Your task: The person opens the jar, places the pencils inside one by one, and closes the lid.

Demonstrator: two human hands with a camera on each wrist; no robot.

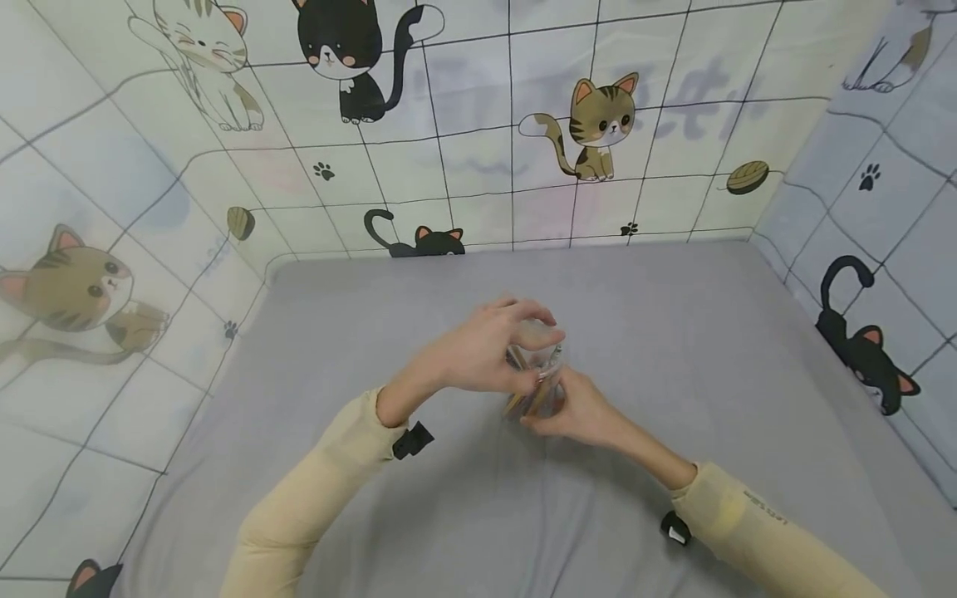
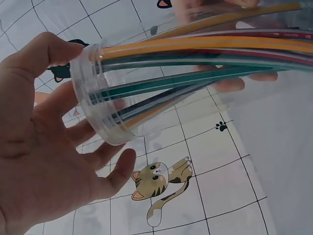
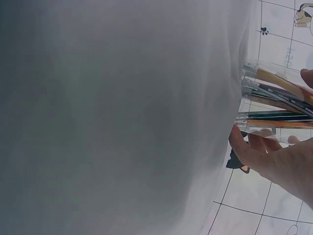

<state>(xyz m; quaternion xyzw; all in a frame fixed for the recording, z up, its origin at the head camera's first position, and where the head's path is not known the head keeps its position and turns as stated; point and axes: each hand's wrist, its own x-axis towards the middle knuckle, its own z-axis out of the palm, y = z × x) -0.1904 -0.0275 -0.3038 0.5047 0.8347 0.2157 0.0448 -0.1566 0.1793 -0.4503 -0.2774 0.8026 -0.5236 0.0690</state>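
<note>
A clear plastic jar (image 1: 532, 365) full of pencils stands between the two hands near the middle of the grey surface. Through its wall, orange, green, red and dark pencils (image 2: 195, 54) show in the left wrist view. My left hand (image 1: 493, 347) reaches over the top and grips the clear lid (image 2: 93, 98) between thumb and fingers. Lower down, my right hand (image 1: 579, 407) holds the jar's side near its base, the thumb on the near side. In the right wrist view, the pencils' lower ends (image 3: 259, 93) lie close to the grey cloth.
Grey cloth (image 1: 673, 349) covers the flat surface around the jar. Curtains printed with cats and grid lines (image 1: 478, 166) rise at the back and both sides. A small black strap end (image 1: 413, 440) sticks out at the left cuff, and another black piece (image 1: 675, 528) at the right.
</note>
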